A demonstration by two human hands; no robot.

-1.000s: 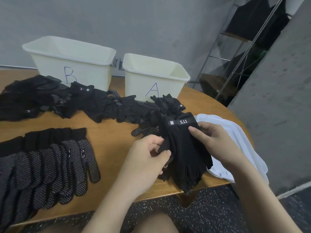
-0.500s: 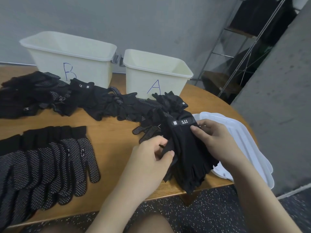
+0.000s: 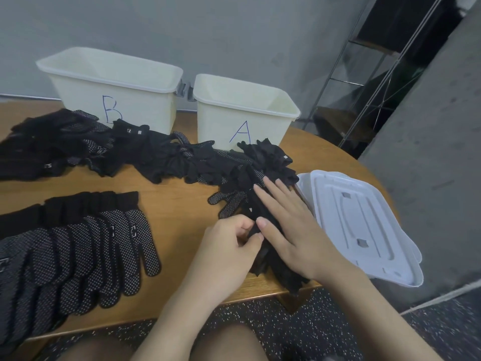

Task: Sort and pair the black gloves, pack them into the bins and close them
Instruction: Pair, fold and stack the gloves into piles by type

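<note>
On the wooden table, near its front edge, the person works on a small stack of plain black gloves. The right hand lies flat on this stack with straight fingers and presses it down, grasping nothing. The left hand pinches the edge of the stack between thumb and curled fingers. I judge that the task is only partly done. A neat row of dotted gloves lies fanned out at the left, so one kind looks already sorted. A long loose heap of mixed gloves is spread across the middle of the table and touches the stack at its far end; this heap is not yet sorted. Bin B and bin A stand at the back, side by side, both open, and no gloves show inside as far as the view allows. So packing and closing are not yet done. The white lids lie stacked just beside the right hand, partly over the table edge. The heap lies in front of both bins, so reaching them means going over it. Behind the table, at the right, is a metal shelf.
</note>
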